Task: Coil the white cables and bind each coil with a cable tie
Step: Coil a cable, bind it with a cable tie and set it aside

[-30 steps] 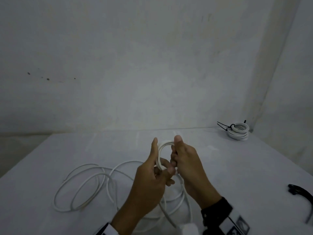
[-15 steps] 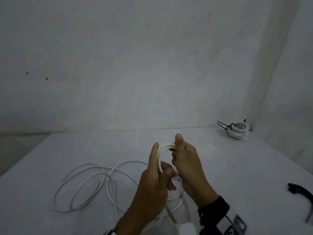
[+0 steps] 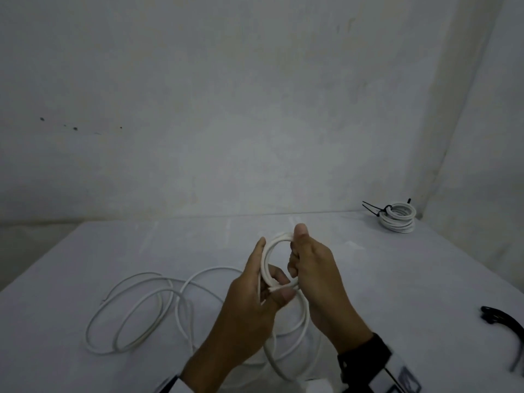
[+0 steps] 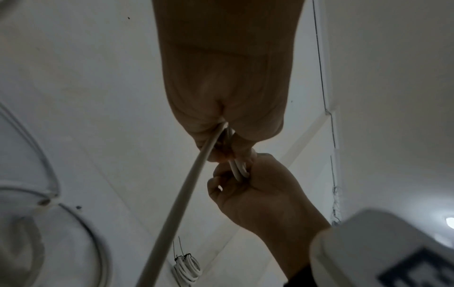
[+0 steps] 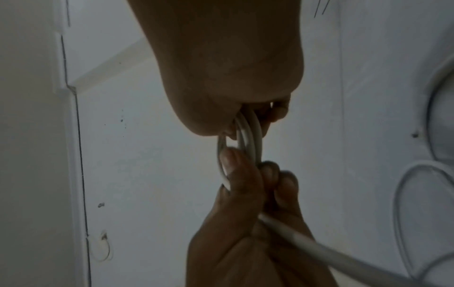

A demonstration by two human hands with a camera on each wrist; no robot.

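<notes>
Left hand [image 3: 252, 304] and right hand [image 3: 314, 273] grip white cable coil [image 3: 273, 260] — no legible writing

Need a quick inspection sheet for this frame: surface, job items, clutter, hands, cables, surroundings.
Surface: white table, pale and plain.
Job's things: small coil held up between both hands; finished coils stacked at the far right corner, bound with a black cable tie.
Clutter: black item at the right edge, too cropped to identify.
Grippers: left hand grips the coil's left and bottom side; right hand pinches its right side.
Cables: loose white cable lies in loops on the table to the left.
Surroundings: bare white walls, a few dark specks.
</notes>
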